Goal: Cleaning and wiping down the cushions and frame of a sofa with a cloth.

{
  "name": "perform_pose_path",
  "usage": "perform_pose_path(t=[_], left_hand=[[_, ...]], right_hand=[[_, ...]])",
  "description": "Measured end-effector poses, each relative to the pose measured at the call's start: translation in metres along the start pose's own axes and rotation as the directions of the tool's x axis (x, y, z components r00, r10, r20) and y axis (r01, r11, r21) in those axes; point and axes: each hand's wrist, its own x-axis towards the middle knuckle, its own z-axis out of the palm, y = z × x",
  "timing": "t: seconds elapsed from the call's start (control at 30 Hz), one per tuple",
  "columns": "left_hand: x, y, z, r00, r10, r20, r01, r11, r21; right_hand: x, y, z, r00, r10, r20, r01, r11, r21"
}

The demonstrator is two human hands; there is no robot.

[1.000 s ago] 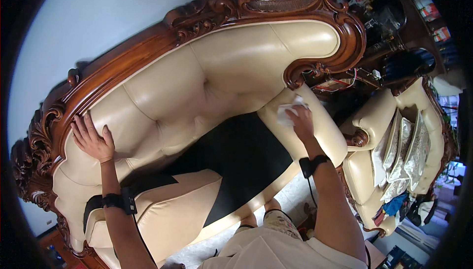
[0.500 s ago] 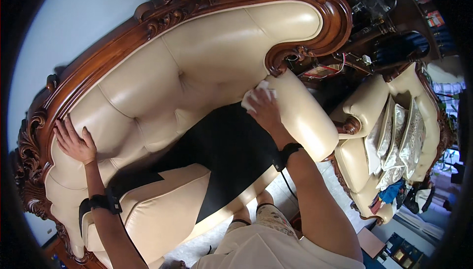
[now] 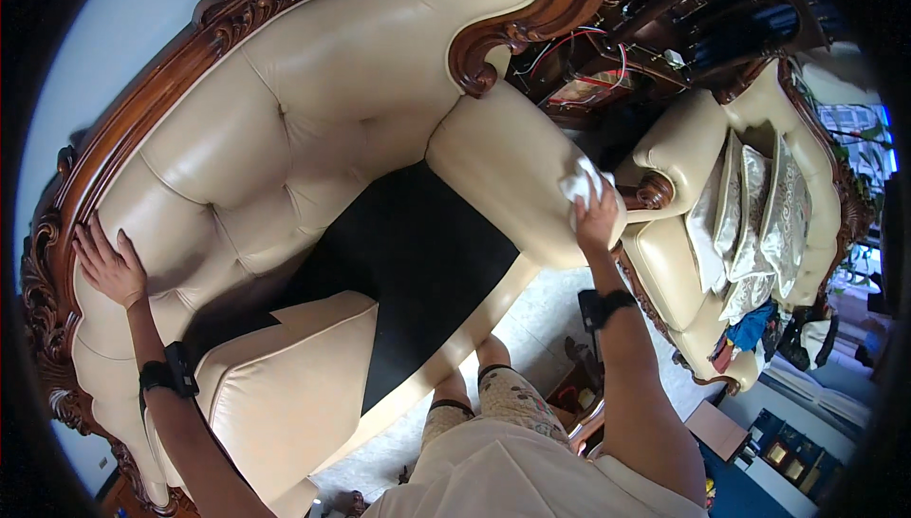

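Observation:
A cream leather sofa (image 3: pixel 323 91) with a carved wooden frame (image 3: pixel 161 105) stretches before me. Its right armrest (image 3: pixel 503 162) is padded in the same leather. My right hand (image 3: pixel 596 219) grips a crumpled white cloth (image 3: pixel 584 181) and presses it on the armrest near the front end. Over at the left, my left hand (image 3: pixel 112 267) lies flat on the backrest near the wooden trim, fingers spread, holding nothing. Between the backrest and the front rail, the black seat base (image 3: pixel 427 281) is exposed. One thick seat cushion (image 3: pixel 289 366) sits on the left part of the seat.
To the right stands a matching armchair (image 3: pixel 664 267) holding several patterned pillows (image 3: pixel 754 214) and a heap of clothes (image 3: pixel 754 328). Dark wooden shelving (image 3: pixel 683 6) with loose cables is behind the armrest. Pale floor tiles (image 3: pixel 541 319) show below the sofa front.
My right hand has slid the white cloth along the armrest from its back end toward the front. My left hand stays on the backrest. The whole view has shifted.

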Motion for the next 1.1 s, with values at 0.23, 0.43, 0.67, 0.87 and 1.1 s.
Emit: perform_pose_path(t=[0.23, 0.43, 0.67, 0.87, 1.1], left_hand=[[-0.014, 0.037, -0.038, 0.977, 0.007, 0.214, 0.002, 0.999, -0.041], [-0.089, 0.141, -0.09, 0.786, -0.116, 0.607, 0.313, 0.922, -0.229], [-0.13, 0.239, -0.238, 0.525, 0.097, 0.845, 0.349, 0.882, -0.318], [-0.182, 0.221, -0.303, 0.449, 0.034, 0.893, 0.416, 0.876, -0.243], [-0.236, 0.203, -0.367, 0.395, -0.161, 0.904, 0.551, 0.83, -0.093]], right_hand=[[-0.016, 0.056, 0.007, 0.955, 0.296, 0.033, -0.283, 0.937, -0.205], [0.08, 0.003, 0.05, 0.99, 0.05, 0.131, -0.036, 0.994, -0.103], [0.06, -0.066, 0.011, 0.802, -0.577, 0.154, 0.579, 0.815, 0.04], [-0.069, 0.008, -0.047, 0.724, -0.608, 0.324, 0.602, 0.787, 0.131], [-0.119, 0.04, -0.078, 0.698, -0.616, 0.365, 0.629, 0.771, 0.099]])
